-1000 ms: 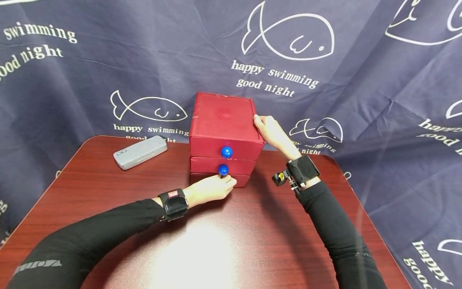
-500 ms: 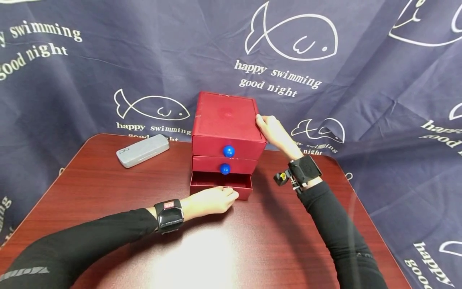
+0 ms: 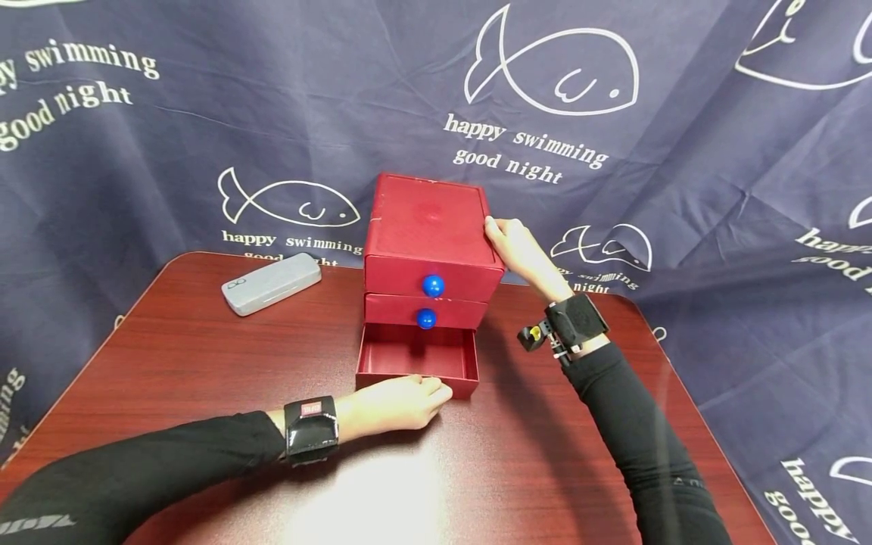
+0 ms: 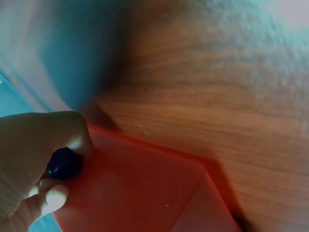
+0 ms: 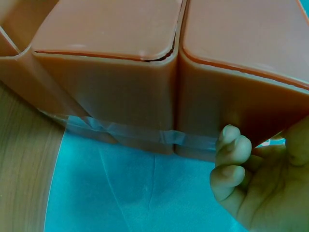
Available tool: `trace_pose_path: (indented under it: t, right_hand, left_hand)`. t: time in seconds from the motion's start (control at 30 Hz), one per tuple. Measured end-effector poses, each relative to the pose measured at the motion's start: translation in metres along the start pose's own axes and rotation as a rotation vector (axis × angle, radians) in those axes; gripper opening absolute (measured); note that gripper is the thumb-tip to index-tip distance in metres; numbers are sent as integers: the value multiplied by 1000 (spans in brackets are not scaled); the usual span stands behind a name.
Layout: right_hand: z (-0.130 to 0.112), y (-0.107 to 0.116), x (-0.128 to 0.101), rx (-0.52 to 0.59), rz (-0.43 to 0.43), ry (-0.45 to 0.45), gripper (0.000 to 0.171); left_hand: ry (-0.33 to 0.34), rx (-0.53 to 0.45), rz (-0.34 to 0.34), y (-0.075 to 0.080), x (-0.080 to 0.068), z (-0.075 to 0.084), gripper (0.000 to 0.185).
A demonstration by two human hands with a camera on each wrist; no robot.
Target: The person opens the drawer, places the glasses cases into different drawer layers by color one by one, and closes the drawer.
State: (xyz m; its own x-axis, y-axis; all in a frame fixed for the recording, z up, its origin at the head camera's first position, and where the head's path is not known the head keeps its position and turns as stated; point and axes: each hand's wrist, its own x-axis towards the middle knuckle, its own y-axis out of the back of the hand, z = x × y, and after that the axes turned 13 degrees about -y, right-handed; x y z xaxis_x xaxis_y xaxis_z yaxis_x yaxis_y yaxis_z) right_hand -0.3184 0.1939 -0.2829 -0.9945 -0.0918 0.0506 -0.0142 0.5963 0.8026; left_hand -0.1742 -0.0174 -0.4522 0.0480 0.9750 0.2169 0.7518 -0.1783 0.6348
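A red three-drawer box stands on the table, its upper two drawers in place, each with a blue ball knob. The bottom drawer is pulled well out, and its inside looks bare. My left hand is at the drawer's front; the left wrist view shows its fingers pinching a dark round knob. At the box's upper right side, my right hand holds the body, thumb at the top edge. In the right wrist view its bent fingers lie against the side wall.
A grey glasses case lies on the wooden table, left of the box. Close behind the table hangs a blue cloth printed with white fish and lettering.
The bottom drawer has slid out toward me from nearly shut, with my left hand moving back along with it. My right hand has stayed at the box's side.
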Motion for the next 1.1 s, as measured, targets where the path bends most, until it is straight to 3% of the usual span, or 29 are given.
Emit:
trace_pose_path:
  t: [0.13, 0.53, 0.87, 1.1]
  right_hand:
    - [0, 0, 0, -12, 4, 2, 42]
    - [1, -1, 2, -15, 10, 7, 43]
    - [1, 0, 2, -4, 4, 20, 43]
    - [1, -1, 2, -10, 4, 7, 42]
  left_hand:
    - [-30, 0, 10, 3, 1, 5, 40]
    - [24, -65, 57, 20, 4, 15, 31]
    - [-49, -35, 46, 39, 7, 24, 38]
    - [-38, -36, 63, 45, 8, 29, 34]
